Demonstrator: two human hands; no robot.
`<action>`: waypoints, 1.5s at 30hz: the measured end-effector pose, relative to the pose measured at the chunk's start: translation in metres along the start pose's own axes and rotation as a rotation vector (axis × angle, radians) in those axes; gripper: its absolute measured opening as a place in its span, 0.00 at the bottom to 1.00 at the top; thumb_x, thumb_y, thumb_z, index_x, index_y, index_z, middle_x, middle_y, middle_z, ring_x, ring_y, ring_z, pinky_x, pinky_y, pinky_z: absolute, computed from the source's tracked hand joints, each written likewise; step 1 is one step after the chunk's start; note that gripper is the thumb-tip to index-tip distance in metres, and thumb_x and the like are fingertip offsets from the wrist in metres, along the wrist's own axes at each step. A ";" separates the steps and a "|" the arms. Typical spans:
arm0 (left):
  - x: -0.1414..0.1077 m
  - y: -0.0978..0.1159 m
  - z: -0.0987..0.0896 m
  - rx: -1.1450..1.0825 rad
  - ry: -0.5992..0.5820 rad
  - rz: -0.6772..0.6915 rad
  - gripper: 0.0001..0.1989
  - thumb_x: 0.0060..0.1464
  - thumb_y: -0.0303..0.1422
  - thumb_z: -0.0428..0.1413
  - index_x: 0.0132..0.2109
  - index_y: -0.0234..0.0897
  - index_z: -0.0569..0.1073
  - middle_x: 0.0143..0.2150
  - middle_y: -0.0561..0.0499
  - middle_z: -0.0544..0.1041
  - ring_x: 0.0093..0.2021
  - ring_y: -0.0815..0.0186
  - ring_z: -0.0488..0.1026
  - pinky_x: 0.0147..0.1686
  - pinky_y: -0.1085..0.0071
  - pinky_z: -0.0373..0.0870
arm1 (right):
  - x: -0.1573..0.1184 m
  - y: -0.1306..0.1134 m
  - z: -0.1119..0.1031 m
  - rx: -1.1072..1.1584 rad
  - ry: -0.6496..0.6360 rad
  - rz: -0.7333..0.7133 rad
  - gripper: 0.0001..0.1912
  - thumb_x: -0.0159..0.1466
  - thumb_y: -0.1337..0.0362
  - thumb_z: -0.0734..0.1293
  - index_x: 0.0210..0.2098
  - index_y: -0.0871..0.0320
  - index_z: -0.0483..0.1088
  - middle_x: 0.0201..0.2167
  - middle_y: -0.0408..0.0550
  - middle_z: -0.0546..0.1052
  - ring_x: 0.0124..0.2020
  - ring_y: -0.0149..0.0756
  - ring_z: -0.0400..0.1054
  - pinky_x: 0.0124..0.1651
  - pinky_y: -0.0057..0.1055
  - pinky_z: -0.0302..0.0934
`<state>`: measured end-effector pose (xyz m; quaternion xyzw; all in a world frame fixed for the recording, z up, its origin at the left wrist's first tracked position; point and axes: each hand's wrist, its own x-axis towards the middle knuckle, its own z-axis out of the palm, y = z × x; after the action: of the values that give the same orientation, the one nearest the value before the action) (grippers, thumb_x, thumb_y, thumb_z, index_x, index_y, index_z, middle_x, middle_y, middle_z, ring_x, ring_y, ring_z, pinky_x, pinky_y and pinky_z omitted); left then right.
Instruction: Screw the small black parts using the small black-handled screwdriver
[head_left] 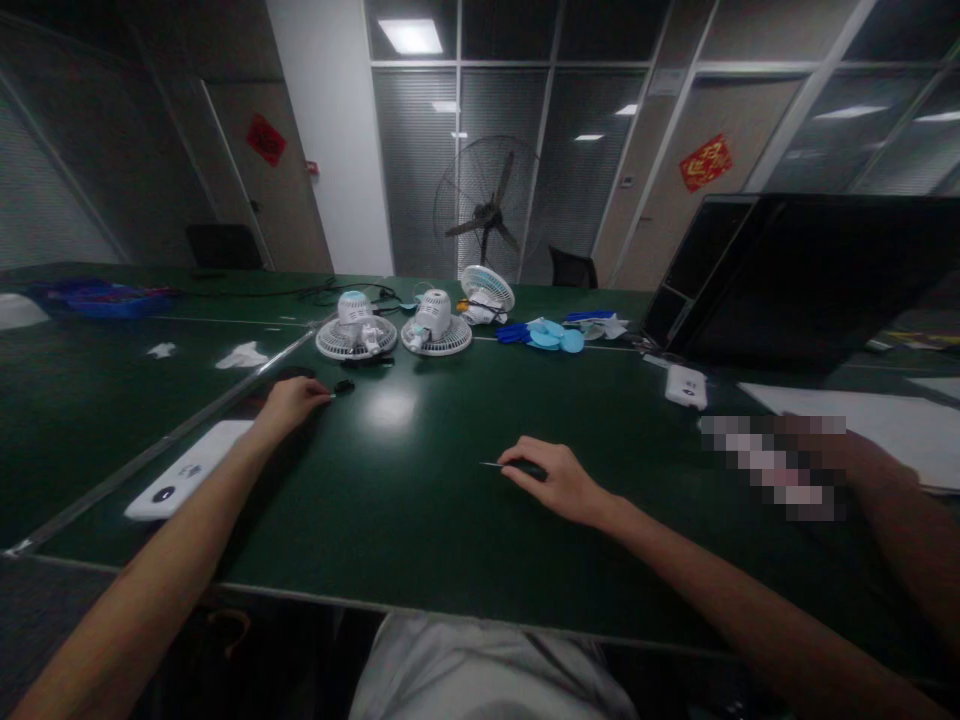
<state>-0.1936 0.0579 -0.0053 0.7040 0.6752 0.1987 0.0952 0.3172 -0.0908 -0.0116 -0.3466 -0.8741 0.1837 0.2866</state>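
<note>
Right hand [551,475] closed around screwdriver [529,467] | left hand [298,400] pinched near black round piece [344,387], hold unclear

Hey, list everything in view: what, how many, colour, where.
Table: one, green, under both hands
Thin tool: one, black handle, in right hand
Small round piece: one, black, at left fingertips
Small fans: three, white, mid-table, far side
Fan blades: count unclear, light blue, right of small fans
White cases: two, by left forearm and near black box
Black box: one, large, right
Papers: count unclear, white, right
Tray: one, blue, far left
White scraps: two, left
Cables: count unclear, black, behind small fans
Big fan: one, dark, behind table
Chairs: two, black, behind table
Signs: two, red, on doors
Co-worker's hand: one, right
Left hand: one, bare, left
Right hand: one, bare, centre-right
</note>
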 end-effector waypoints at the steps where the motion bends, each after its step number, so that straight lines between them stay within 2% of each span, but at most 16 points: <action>1: 0.000 -0.001 0.000 0.003 -0.007 -0.001 0.14 0.51 0.43 0.62 0.40 0.39 0.84 0.44 0.44 0.85 0.47 0.50 0.80 0.45 0.66 0.75 | 0.000 0.000 0.000 -0.007 0.003 -0.002 0.11 0.75 0.59 0.65 0.52 0.55 0.74 0.44 0.47 0.78 0.41 0.37 0.74 0.44 0.32 0.68; 5: 0.001 -0.002 0.001 0.000 0.005 0.002 0.14 0.51 0.42 0.61 0.40 0.39 0.84 0.43 0.43 0.85 0.45 0.50 0.80 0.45 0.65 0.74 | 0.000 0.000 0.000 -0.016 0.004 -0.002 0.11 0.75 0.58 0.65 0.52 0.55 0.74 0.44 0.48 0.79 0.42 0.37 0.74 0.45 0.32 0.68; 10: 0.003 0.001 0.007 -0.051 0.191 0.052 0.19 0.56 0.46 0.58 0.46 0.39 0.83 0.47 0.44 0.84 0.46 0.51 0.80 0.47 0.64 0.74 | 0.000 -0.001 -0.001 -0.013 -0.003 -0.004 0.10 0.75 0.59 0.65 0.52 0.55 0.74 0.44 0.48 0.78 0.42 0.37 0.74 0.44 0.32 0.68; 12: 0.005 0.003 0.013 -0.060 0.228 0.053 0.20 0.57 0.47 0.58 0.47 0.38 0.83 0.48 0.43 0.84 0.47 0.52 0.80 0.48 0.65 0.74 | 0.000 0.000 -0.001 -0.010 -0.008 -0.005 0.10 0.75 0.59 0.65 0.52 0.55 0.74 0.45 0.48 0.78 0.42 0.37 0.74 0.44 0.32 0.69; 16: 0.008 0.008 0.023 -0.081 0.218 0.038 0.20 0.57 0.46 0.57 0.47 0.36 0.83 0.46 0.42 0.85 0.46 0.52 0.81 0.49 0.65 0.74 | 0.001 -0.001 -0.001 -0.007 -0.013 -0.002 0.11 0.76 0.59 0.65 0.53 0.55 0.74 0.45 0.48 0.78 0.42 0.37 0.74 0.44 0.32 0.69; 22: 0.007 0.016 0.025 -0.137 0.243 -0.005 0.22 0.58 0.48 0.57 0.47 0.35 0.82 0.43 0.43 0.85 0.44 0.53 0.82 0.45 0.66 0.75 | 0.002 -0.004 -0.003 -0.005 -0.017 -0.009 0.11 0.76 0.59 0.65 0.52 0.55 0.74 0.45 0.48 0.78 0.42 0.36 0.74 0.44 0.31 0.68; 27: 0.008 0.018 0.031 -0.100 0.235 0.012 0.22 0.58 0.48 0.57 0.46 0.35 0.83 0.42 0.43 0.85 0.42 0.53 0.82 0.42 0.67 0.75 | 0.001 -0.004 -0.002 -0.013 -0.007 -0.008 0.11 0.75 0.59 0.65 0.52 0.55 0.74 0.44 0.48 0.78 0.41 0.37 0.74 0.44 0.31 0.67; 37: 0.006 0.022 0.036 -0.105 0.266 0.025 0.21 0.57 0.47 0.57 0.47 0.36 0.82 0.44 0.42 0.85 0.45 0.53 0.82 0.48 0.65 0.75 | 0.002 -0.003 -0.001 -0.026 -0.017 -0.011 0.10 0.75 0.59 0.65 0.51 0.55 0.74 0.43 0.47 0.78 0.41 0.37 0.74 0.44 0.32 0.67; 42: 0.007 0.026 0.033 -0.102 0.206 0.014 0.23 0.55 0.48 0.58 0.48 0.35 0.82 0.45 0.41 0.85 0.47 0.51 0.81 0.49 0.64 0.74 | 0.001 -0.003 -0.002 -0.025 -0.034 0.004 0.11 0.76 0.58 0.65 0.52 0.55 0.74 0.44 0.48 0.78 0.41 0.36 0.74 0.44 0.31 0.68; 45: 0.002 0.042 0.034 -0.134 0.109 0.079 0.22 0.55 0.49 0.59 0.47 0.37 0.83 0.44 0.44 0.85 0.45 0.53 0.81 0.46 0.65 0.74 | 0.001 -0.004 -0.002 -0.028 -0.032 0.006 0.12 0.76 0.57 0.64 0.52 0.55 0.74 0.44 0.48 0.78 0.41 0.37 0.74 0.44 0.31 0.68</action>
<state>-0.1413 0.0616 -0.0182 0.7103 0.6362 0.2852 0.0972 0.3159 -0.0924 -0.0072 -0.3502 -0.8800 0.1775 0.2672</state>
